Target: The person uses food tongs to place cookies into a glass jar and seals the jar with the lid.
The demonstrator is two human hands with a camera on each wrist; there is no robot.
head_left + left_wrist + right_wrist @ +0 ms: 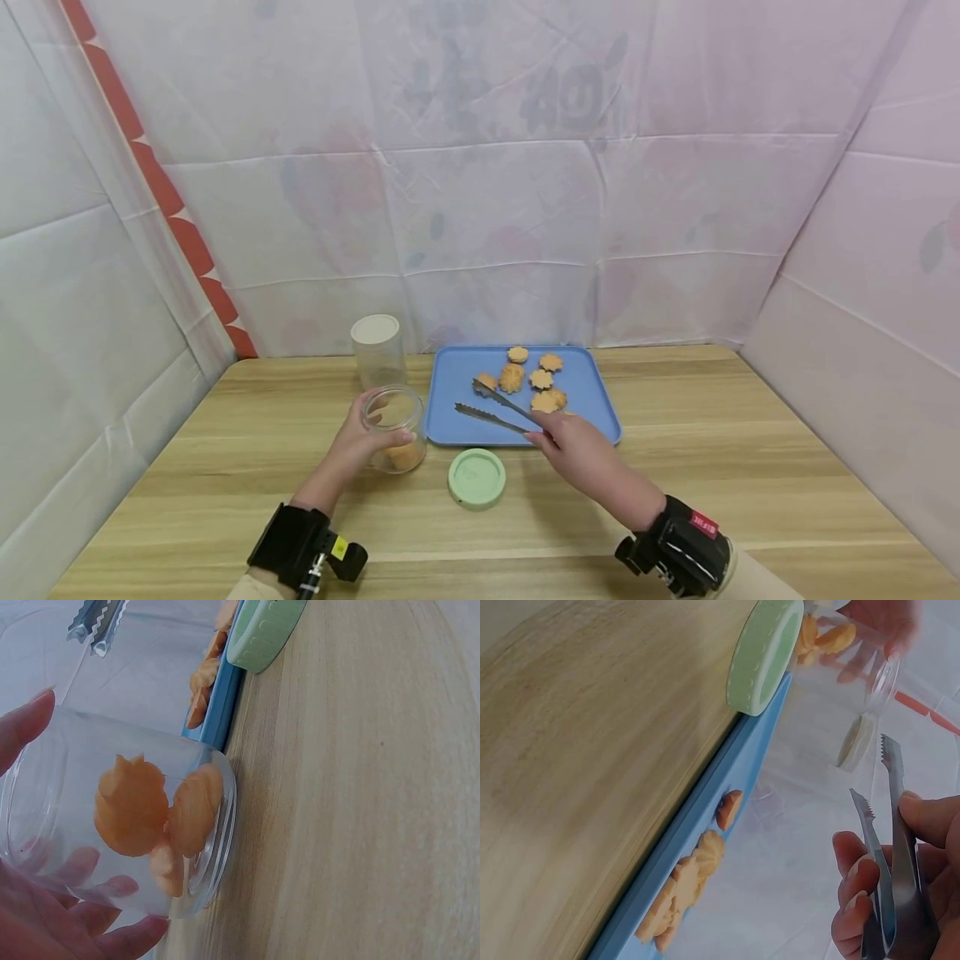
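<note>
Jar [395,429] on wooden table [712,467]

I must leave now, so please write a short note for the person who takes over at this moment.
Left hand grips the open clear plastic jar on the wooden table; a few orange cookies are inside.
Right hand holds the metal serrated tongs, jaws open and empty, over the blue tray.
Six flower-shaped cookies remain on the tray.
Green round lid lies off the jar. A second, closed jar stands behind.

The open jar [395,428] stands left of the tray [457,417], lid [477,477] before both, cookies [534,380] on the tray.
</note>
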